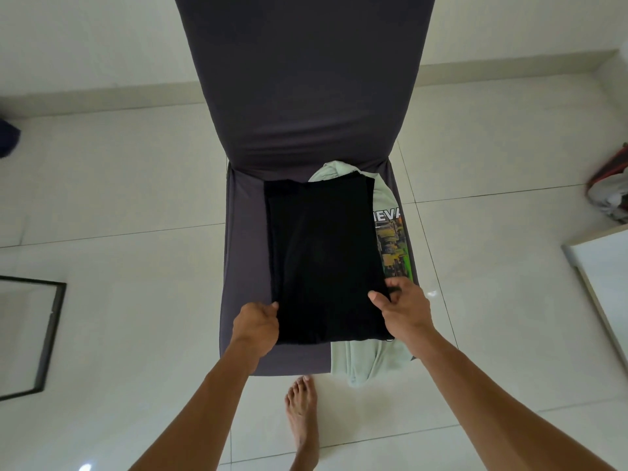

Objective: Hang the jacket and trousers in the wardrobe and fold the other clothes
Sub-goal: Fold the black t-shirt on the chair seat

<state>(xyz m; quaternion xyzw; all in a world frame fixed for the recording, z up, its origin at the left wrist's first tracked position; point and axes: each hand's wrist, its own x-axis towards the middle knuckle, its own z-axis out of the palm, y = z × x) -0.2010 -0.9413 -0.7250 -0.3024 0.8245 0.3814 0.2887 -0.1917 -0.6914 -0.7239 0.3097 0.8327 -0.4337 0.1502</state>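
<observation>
Black garment point(323, 263) lies folded on chair seat point(243, 232), over a mint tee point(390, 229) at 3 o'clock. My left fingers point(256, 322) & right fingers point(402, 309) pinch its near corners.

The folded garment point(323, 260) is plain black. The shirt point(385, 202) under it is pale mint green, with white letters and a print in green, yellow and orange. The chair cover point(299, 79) is dark grey-purple. The floor point(119, 198) has glossy white tiles with thin dark lines between them.
</observation>
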